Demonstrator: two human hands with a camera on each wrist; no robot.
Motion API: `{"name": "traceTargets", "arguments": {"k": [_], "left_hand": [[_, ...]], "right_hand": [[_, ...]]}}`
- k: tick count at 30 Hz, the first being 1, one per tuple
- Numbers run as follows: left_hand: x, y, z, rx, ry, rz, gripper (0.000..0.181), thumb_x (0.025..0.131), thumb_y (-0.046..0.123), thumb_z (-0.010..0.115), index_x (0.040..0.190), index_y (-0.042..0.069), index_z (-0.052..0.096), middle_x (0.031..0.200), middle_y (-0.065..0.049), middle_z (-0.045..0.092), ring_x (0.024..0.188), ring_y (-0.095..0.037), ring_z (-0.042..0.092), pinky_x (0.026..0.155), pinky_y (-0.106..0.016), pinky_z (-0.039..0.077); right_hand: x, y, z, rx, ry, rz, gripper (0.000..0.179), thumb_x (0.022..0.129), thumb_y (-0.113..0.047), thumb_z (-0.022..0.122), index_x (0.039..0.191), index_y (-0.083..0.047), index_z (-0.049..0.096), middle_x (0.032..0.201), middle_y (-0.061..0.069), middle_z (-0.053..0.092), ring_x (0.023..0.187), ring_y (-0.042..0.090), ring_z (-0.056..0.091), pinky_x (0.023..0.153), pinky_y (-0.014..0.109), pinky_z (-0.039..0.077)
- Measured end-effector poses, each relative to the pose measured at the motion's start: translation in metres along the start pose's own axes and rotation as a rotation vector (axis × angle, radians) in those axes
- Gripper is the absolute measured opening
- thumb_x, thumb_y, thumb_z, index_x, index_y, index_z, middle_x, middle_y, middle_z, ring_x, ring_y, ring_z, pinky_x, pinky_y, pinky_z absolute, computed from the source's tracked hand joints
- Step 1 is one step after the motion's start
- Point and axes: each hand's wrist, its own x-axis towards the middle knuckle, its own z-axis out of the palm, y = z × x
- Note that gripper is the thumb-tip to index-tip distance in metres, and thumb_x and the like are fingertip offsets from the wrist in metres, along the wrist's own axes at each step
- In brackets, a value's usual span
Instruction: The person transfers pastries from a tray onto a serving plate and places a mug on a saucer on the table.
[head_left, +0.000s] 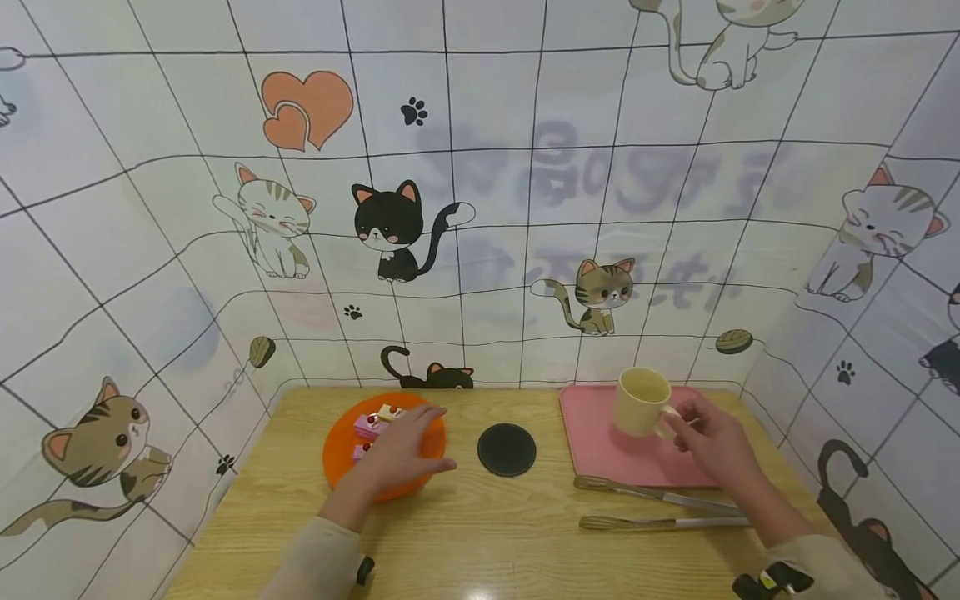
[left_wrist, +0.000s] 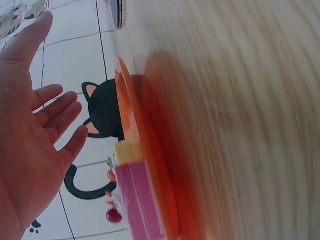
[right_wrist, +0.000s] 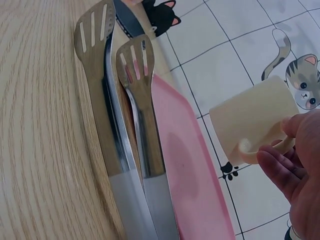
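Observation:
My right hand (head_left: 708, 437) pinches the handle of a cream mug (head_left: 640, 402) and holds it just above the pink tray (head_left: 600, 454), where it casts a shadow. The right wrist view shows the mug (right_wrist: 252, 125) tilted, with my fingers (right_wrist: 280, 172) curled at its handle. My left hand (head_left: 401, 450) hovers flat over the orange plate (head_left: 337, 458), fingers straight and holding nothing. Small pink and yellow cake pieces (head_left: 371, 425) lie on the plate just beyond that hand. In the left wrist view, the palm (left_wrist: 30, 140) faces a pink cake piece (left_wrist: 137, 200) on the plate (left_wrist: 160, 165).
A black round coaster (head_left: 507, 450) lies between plate and tray. Metal tongs (head_left: 660, 508) lie on the wooden table (head_left: 480, 542) in front of the tray, also in the right wrist view (right_wrist: 125, 100). Cat-patterned walls enclose the table on three sides.

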Motion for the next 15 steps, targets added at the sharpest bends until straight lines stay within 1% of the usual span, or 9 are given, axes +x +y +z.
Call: {"name": "traceTargets", "arguments": {"k": [2,4,7,10,13,15], "left_hand": [[0.003,0.002,0.004,-0.012,-0.011,-0.01,0.095,0.09,0.062,0.087,0.168,0.022,0.049,0.169,-0.003,0.048,0.155,-0.033,0.046,0.125,-0.06,0.041],[0.006,0.005,0.007,-0.024,-0.02,-0.011,0.094,0.091,0.06,0.087,0.168,0.022,0.048,0.17,-0.003,0.048,0.155,-0.033,0.046,0.125,-0.06,0.042],[0.01,0.009,0.011,-0.02,-0.027,0.003,0.095,0.091,0.062,0.086,0.167,0.02,0.049,0.169,-0.004,0.049,0.155,-0.033,0.047,0.125,-0.058,0.042],[0.014,0.014,0.015,-0.008,-0.035,0.02,0.095,0.091,0.064,0.085,0.166,0.017,0.051,0.168,-0.005,0.05,0.154,-0.033,0.047,0.126,-0.058,0.041],[0.02,0.017,0.022,0.013,-0.04,0.037,0.095,0.09,0.066,0.084,0.165,0.017,0.052,0.166,-0.006,0.052,0.153,-0.033,0.049,0.126,-0.057,0.041],[0.025,0.017,0.029,0.019,-0.051,0.046,0.096,0.089,0.067,0.084,0.165,0.017,0.052,0.165,-0.006,0.052,0.152,-0.031,0.05,0.125,-0.055,0.043]], "right_hand": [[0.0,-0.004,0.003,0.003,-0.006,-0.012,0.022,0.11,-0.024,0.073,0.102,-0.006,0.064,0.089,0.016,0.074,0.071,0.016,0.073,0.064,0.031,0.064],[0.0,-0.007,0.005,-0.008,-0.009,-0.019,0.022,0.11,-0.025,0.073,0.104,-0.006,0.063,0.089,0.014,0.072,0.072,0.016,0.072,0.063,0.029,0.062],[0.0,-0.013,0.009,-0.012,-0.026,-0.005,0.025,0.111,-0.029,0.071,0.107,-0.006,0.063,0.091,0.012,0.071,0.074,0.018,0.071,0.064,0.031,0.063],[0.001,-0.017,0.011,-0.006,-0.057,0.017,0.027,0.112,-0.031,0.07,0.109,-0.005,0.063,0.096,0.014,0.071,0.076,0.02,0.071,0.065,0.033,0.063],[0.002,-0.021,0.014,0.001,-0.064,0.025,0.028,0.111,-0.031,0.071,0.106,-0.005,0.065,0.095,0.015,0.071,0.075,0.02,0.071,0.064,0.032,0.063],[0.002,-0.024,0.018,0.008,-0.06,0.015,0.027,0.11,-0.029,0.072,0.104,-0.004,0.065,0.092,0.014,0.071,0.074,0.02,0.071,0.063,0.03,0.062]]}}
